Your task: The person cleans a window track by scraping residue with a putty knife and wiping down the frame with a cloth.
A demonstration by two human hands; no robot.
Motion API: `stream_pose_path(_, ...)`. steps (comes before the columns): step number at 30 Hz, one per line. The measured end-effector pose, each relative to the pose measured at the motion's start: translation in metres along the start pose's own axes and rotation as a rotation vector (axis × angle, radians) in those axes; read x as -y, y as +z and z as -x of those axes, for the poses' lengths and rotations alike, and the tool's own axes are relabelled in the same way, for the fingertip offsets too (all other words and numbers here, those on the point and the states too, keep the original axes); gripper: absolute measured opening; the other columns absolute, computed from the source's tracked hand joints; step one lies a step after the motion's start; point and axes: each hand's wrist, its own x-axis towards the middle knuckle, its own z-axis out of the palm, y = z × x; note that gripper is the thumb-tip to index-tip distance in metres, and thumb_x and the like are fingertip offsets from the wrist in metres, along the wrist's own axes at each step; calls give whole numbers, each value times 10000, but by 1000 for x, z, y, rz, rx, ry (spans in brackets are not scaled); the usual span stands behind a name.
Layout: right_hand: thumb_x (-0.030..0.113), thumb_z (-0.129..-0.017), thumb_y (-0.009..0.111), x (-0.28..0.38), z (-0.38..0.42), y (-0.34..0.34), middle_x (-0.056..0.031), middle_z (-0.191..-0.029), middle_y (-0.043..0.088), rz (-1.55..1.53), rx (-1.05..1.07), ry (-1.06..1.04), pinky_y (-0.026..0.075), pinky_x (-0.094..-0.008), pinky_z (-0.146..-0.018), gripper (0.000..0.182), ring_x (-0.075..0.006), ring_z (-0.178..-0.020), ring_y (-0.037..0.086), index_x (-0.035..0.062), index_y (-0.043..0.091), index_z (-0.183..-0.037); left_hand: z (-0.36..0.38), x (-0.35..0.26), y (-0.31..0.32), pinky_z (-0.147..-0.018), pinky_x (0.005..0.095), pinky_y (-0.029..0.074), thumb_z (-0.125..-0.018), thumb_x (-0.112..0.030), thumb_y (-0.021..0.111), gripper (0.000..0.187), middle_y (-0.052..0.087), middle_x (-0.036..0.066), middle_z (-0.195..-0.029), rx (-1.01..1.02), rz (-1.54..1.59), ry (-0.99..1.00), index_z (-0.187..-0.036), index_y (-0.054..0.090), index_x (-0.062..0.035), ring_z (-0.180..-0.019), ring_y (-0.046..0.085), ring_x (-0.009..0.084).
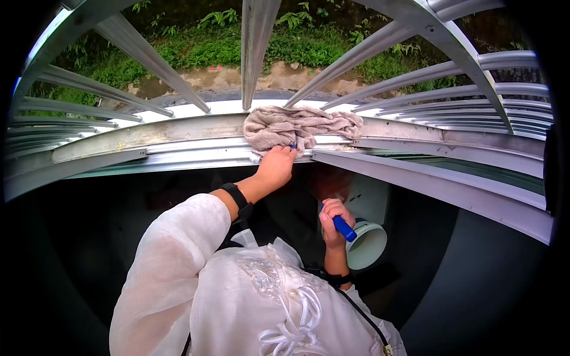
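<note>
My left hand (276, 166) reaches to the window sill track, fingers closed at the near edge of a crumpled grey-brown rag (297, 126). A small blue thing (293, 146) shows at its fingertips; most of it is hidden. The rag lies bunched over the metal track at the foot of the bars. Lower and to the right, my right hand (336, 219) is wrapped round a tool with a blue handle (344, 229). Its working end is too dark to make out. Just beside this hand stands a white bucket (374, 244).
Metal window bars (258, 53) fan out beyond the sill, with grass and plants (309, 46) outside. A window sash frame (439, 184) slants across the right side, above the right hand. The sill track (196, 151) runs left and right. The room below is dark.
</note>
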Motion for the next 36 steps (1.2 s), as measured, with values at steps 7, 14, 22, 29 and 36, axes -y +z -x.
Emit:
stream_pose_path(7, -7, -708, 598, -8, 30, -47, -76, -673, 525, 10, -147, 31, 459, -393, -775, 133, -209, -683, 514, 45, 476, -699, -36, 1, 23, -754, 418, 455, -734, 33, 522, 584, 594, 203, -882, 117, 382, -131, -1296, 482, -120, -822, 554, 368)
stream_pose_path(14, -21, -733, 586, 1, 17, -31, -87, -688, 527, 11, -115, 16, 455, -389, -781, 124, -212, -698, 517, 35, 476, -719, -62, 3, 11, -783, 369, 476, -747, 61, 476, 400, 649, 136, -940, 11, 456, -97, -1088, 621, -89, -855, 608, 306)
stream_pose_path(22, -5, -736, 638, 14, 16, -25, -56, -664, 552, 115, -10, 11, 468, -360, -764, 145, -201, -676, 542, 37, 508, -685, -66, -17, -138, -778, 270, 448, -867, -7, 491, 208, 656, 58, -922, -49, 628, -130, -1012, 633, -48, -843, 586, 137)
stream_pose_path(29, 14, -731, 654, 19, 5, -9, -52, -650, 560, 133, 83, -8, 475, -327, -714, 159, -207, -680, 561, 45, 512, -668, -1, 5, -193, -689, 277, 440, -868, 4, 469, 160, 605, 42, -804, -279, 675, -223, -929, 609, -41, -724, 535, 126)
stream_pose_path(36, 15, -729, 659, 11, 1, 5, -55, -656, 565, 118, 180, -14, 456, -284, -644, 160, -188, -675, 565, 41, 513, -671, 85, 22, -214, -1005, 396, 397, -915, 18, 362, 163, 466, 189, -1305, -681, 1663, -329, -921, 503, -63, -1178, 481, 280)
